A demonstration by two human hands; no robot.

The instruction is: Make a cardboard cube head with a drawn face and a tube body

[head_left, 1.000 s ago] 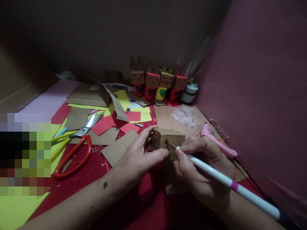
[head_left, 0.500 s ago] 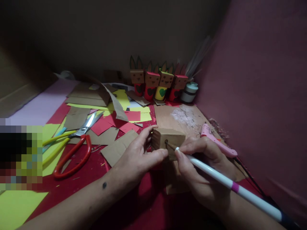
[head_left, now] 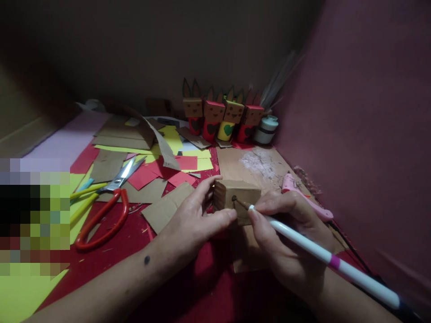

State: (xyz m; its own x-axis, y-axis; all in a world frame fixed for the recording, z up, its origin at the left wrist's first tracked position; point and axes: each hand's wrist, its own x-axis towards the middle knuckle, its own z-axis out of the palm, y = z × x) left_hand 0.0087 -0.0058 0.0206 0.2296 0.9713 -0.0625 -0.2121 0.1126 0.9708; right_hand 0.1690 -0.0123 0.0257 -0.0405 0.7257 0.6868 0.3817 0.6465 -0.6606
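Observation:
A small cardboard box (head_left: 245,190) is gripped by my left hand (head_left: 198,215), fingers behind its left side and thumb on its front. My right hand (head_left: 286,229) pinches a white marker (head_left: 303,240) with a purple band near its tip. The brown tip touches the box's front face at a small dark round spot (head_left: 234,198). Below the box lies another cardboard piece (head_left: 247,255), partly in shadow. Left of my left hand a flat cardboard piece (head_left: 168,204) rests on the red surface (head_left: 134,273).
Red-handled scissors (head_left: 116,193) lie open at the left among coloured paper scraps (head_left: 144,175). Several box-headed figures with ears (head_left: 213,119) stand at the back, beside a pale jar (head_left: 266,130). A pink glue gun (head_left: 305,197) lies right of my right hand.
My right hand and the marker have shifted very slightly right. The box and my left hand hold nearly the same position.

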